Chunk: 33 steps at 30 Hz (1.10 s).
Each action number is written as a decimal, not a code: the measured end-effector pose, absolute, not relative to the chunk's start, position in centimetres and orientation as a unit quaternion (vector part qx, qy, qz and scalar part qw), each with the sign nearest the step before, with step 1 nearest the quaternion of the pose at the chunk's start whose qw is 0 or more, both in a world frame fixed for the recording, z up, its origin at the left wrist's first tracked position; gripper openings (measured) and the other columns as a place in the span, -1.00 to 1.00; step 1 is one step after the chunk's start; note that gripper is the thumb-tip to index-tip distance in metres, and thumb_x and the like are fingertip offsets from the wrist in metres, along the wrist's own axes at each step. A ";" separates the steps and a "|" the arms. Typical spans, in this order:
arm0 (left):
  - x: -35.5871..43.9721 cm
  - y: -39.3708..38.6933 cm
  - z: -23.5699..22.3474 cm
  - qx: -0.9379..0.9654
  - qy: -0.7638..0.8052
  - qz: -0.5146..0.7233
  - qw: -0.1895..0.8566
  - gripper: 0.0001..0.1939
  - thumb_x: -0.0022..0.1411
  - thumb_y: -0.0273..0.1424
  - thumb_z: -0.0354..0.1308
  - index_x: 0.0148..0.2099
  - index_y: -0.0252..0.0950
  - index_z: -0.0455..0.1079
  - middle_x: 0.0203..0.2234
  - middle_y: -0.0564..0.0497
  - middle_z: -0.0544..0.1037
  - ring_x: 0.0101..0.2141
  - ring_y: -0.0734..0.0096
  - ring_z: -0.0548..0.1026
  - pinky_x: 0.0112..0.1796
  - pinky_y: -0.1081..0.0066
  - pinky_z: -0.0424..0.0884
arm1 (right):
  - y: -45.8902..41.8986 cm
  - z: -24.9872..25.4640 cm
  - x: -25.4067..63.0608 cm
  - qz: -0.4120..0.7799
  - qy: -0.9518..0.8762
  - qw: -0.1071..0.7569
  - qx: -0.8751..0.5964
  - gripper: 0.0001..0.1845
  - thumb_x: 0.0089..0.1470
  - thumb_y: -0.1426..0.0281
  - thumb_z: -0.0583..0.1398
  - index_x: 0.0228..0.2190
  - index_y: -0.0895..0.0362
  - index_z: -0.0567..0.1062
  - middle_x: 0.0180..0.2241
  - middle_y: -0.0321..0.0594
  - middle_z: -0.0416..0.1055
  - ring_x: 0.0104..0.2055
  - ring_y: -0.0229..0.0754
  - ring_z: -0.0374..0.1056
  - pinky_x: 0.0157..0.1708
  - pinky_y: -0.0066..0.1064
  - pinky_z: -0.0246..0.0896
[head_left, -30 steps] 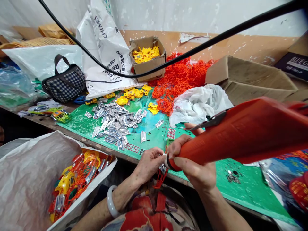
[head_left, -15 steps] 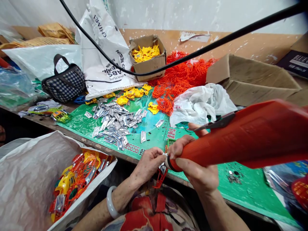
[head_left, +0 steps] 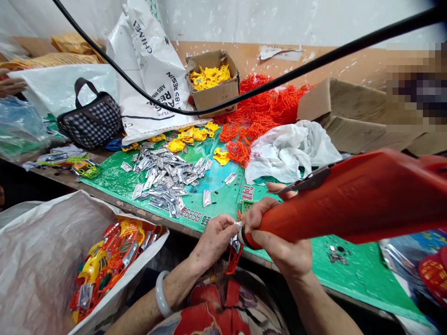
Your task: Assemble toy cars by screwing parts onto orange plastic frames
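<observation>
The left hand [head_left: 218, 235] pinches a small orange-red plastic lattice piece with silvery parts [head_left: 234, 252] near the counter's front edge; the right hand [head_left: 288, 246] grips the narrow end of a long red tool [head_left: 335, 200], its nose at the piece. The step seems to be applying the tool; the next move calls for steady alignment. Beyond, silver strips [head_left: 164, 177] litter the green-covered counter [head_left: 370, 274].
</observation>
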<state>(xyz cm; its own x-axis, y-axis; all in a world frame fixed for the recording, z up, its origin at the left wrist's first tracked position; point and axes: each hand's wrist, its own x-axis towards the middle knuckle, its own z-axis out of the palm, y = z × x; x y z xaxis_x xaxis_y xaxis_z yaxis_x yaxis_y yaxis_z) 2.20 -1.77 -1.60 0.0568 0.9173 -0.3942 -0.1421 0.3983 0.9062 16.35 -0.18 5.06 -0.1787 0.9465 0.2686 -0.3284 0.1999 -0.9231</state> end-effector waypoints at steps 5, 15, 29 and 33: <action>2.4 -1.9 -1.5 0.357 0.539 0.431 0.629 -0.62 -0.05 -0.07 0.34 -0.41 -0.30 0.43 -0.58 0.06 0.47 -0.51 0.39 0.42 -0.47 0.45 0.29 | -0.4 5.0 16.3 0.554 -0.524 0.578 -0.290 -0.57 -0.12 0.41 0.37 -0.18 -0.03 0.40 -0.47 -0.39 0.39 -0.42 -0.19 0.37 -0.24 -0.19 0.41; 2.9 -2.2 -1.0 0.336 0.525 0.445 0.643 -0.65 0.00 -0.12 0.31 -0.38 -0.32 0.40 -0.56 0.07 0.44 -0.50 0.42 0.38 -0.45 0.45 0.28 | -0.7 4.8 16.2 0.544 -0.539 0.579 -0.281 -0.64 -0.08 0.45 0.35 -0.23 -0.05 0.41 -0.50 -0.41 0.35 -0.46 -0.20 0.34 -0.32 -0.21 0.40; 1.7 -2.4 0.0 0.382 0.552 0.427 0.605 -0.79 0.19 -0.23 0.19 -0.36 -0.25 0.32 -0.61 0.19 0.35 -0.62 0.57 0.24 -0.58 0.55 0.13 | 1.1 6.3 17.9 0.504 -0.479 0.655 -0.295 -0.48 -0.11 0.50 0.36 -0.09 -0.03 0.41 -0.47 -0.42 0.45 -0.48 -0.24 0.36 -0.36 -0.27 0.37; 1.5 -2.4 -0.2 0.378 0.549 0.424 0.613 -0.82 0.18 -0.26 0.18 -0.35 -0.25 0.32 -0.60 0.18 0.36 -0.60 0.56 0.26 -0.56 0.54 0.16 | 1.4 5.6 17.8 0.475 -0.470 0.659 -0.345 -0.74 -0.17 0.49 0.38 -0.36 0.07 0.50 -0.49 -0.38 0.44 -0.48 -0.23 0.35 -0.40 -0.28 0.34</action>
